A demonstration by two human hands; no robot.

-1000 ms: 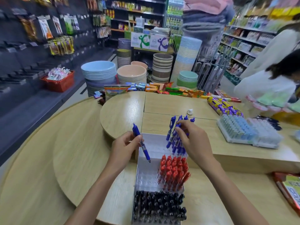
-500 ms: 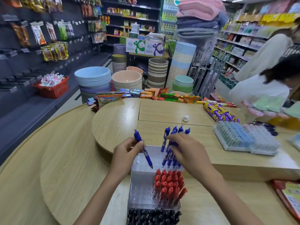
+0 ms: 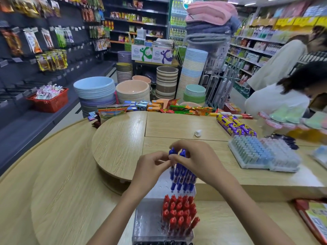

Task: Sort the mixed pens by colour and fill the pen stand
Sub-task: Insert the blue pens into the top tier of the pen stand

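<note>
The pen stand (image 3: pixel 146 220) is a clear plastic block with rows of holes, standing on the wooden table (image 3: pixel 70 174) right in front of the person. Its far part holds a bunch of blue pens (image 3: pixel 183 175), upright and leaning a little. Just nearer stands a tight cluster of red pens (image 3: pixel 178 213), and the tops of black pens (image 3: pixel 159 243) show at the bottom edge. The holes on the stand's left side are bare.

Both hands meet over the tops of the blue pens. The right hand (image 3: pixel 196 160) has its fingers curled down over the pen tops, gripping them from above. The left hand (image 3: pixel 150 168) has its fingers bent toward the thumb, fingertips touching those of the right hand; whether it has hold of a pen cannot be told.

To the right on the table lies a white tray of pale blue caps (image 3: pixel 256 152), with purple and yellow packets (image 3: pixel 235 125) beyond it and a small white thing (image 3: pixel 198 133) near the middle. Stacked basins (image 3: pixel 95 89) stand past the table, and a person in white (image 3: pixel 276 101) bends over at the far right.
</note>
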